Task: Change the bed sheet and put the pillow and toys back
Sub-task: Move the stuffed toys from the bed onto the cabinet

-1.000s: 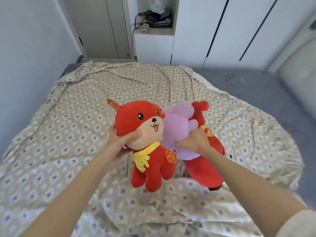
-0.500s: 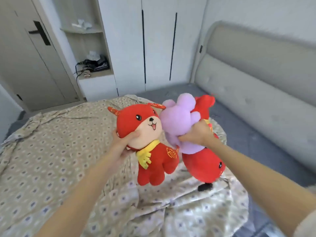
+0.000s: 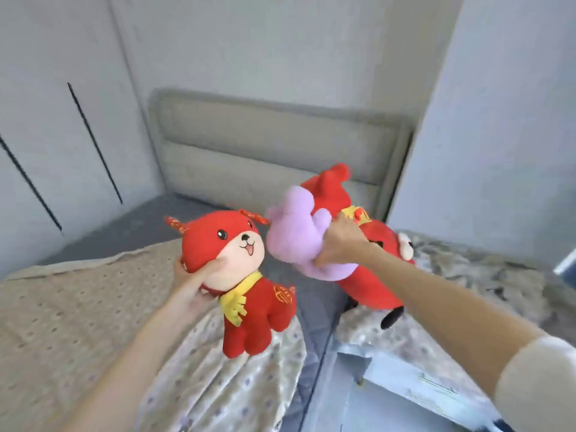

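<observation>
My left hand (image 3: 194, 283) grips a red plush dog (image 3: 246, 282) by its head; the dog has a yellow scarf and hangs upright above the bed. My right hand (image 3: 341, 243) holds a purple plush toy (image 3: 294, 241) together with a second red plush toy (image 3: 367, 260), which is turned upside down behind the purple one. Below lies the beige patterned bed sheet (image 3: 78, 307), crumpled and pulled back from the grey mattress (image 3: 137, 226). No pillow is in view.
A padded grey headboard (image 3: 268, 148) stands ahead. White wardrobe doors (image 3: 62, 135) line the left wall. A fuzzy mottled blanket (image 3: 486, 282) lies at the right, and a pale flat box or surface (image 3: 405, 391) sits at the lower right beside the bed.
The view has swung right, from the foot of the bed and the door toward the headboard. Both hands carried the toys along with the turn, keeping the same holds.
</observation>
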Demonstrator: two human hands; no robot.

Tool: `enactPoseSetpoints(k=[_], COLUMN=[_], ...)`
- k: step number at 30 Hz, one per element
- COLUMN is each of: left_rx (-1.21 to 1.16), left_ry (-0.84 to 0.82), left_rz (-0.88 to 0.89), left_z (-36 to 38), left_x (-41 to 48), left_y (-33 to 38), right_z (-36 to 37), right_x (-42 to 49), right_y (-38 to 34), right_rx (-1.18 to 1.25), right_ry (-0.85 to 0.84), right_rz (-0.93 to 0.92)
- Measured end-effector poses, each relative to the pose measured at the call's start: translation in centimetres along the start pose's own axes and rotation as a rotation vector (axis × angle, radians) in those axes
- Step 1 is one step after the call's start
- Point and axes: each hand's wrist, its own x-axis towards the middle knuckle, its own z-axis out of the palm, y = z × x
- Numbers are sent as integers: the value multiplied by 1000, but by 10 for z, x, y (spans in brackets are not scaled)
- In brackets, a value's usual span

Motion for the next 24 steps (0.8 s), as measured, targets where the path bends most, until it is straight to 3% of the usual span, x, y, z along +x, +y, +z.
enactPoseSetpoints(k=[5,18,24], left_rx=[66,90,163], left_ry=[-267,-485,-539], left_rz=[-89,-189,-236], left_z=[127,406,463], left_x=[0,16,67], left_y=[-46,-154,-190], right_z=[-14,-32,41], right_x=[-51,-98,-95], right_y=[139,402,471], right_rx=[-130,-411,-266], right_ry=[-65,-232,-430], right_rz=[103,136,312])
